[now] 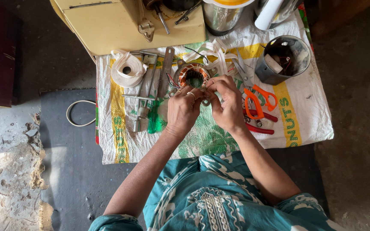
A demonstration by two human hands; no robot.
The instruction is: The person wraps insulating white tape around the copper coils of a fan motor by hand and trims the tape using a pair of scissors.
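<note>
copper-wound and ring-shaped, the round metal motor stator [192, 75] lies on the white woven sack cloth with yellow and green print [305, 124], and everything else is placed from it. just below the stator the left hand [183, 109] and the right hand [225, 102] are brought together, fingertips meeting and pinched on something small between them; what it is cannot be made out. thin red and dark leads trail from the stator's left rim. left of the stator lie flat grey steel tools [150, 92] and a translucent green-handled screwdriver [154, 116], and further left a coil of white cloth tape [127, 68], soft and loosely wound. loose loops of the same white tape [213, 51] pile up just above and right of the stator. right of it sit orange-handled scissors [258, 100] and red-handled pliers [260, 126], close beside the right hand. further right stands a dull grey cylindrical metal housing [285, 57], open at the top, with wires inside. above the stator is a cream-painted metal box [120, 25] and shiny steel pots [221, 17]. the cloth's lower edge, below the stator, is bare where the forearms cross it, and its right edge has open room. the cloth rests on a dark low platform [65, 141]; around it is rough grey concrete floor [356, 162], cracked and pale at the far left. a white wire loop [76, 113] lies left of the cloth.
</note>
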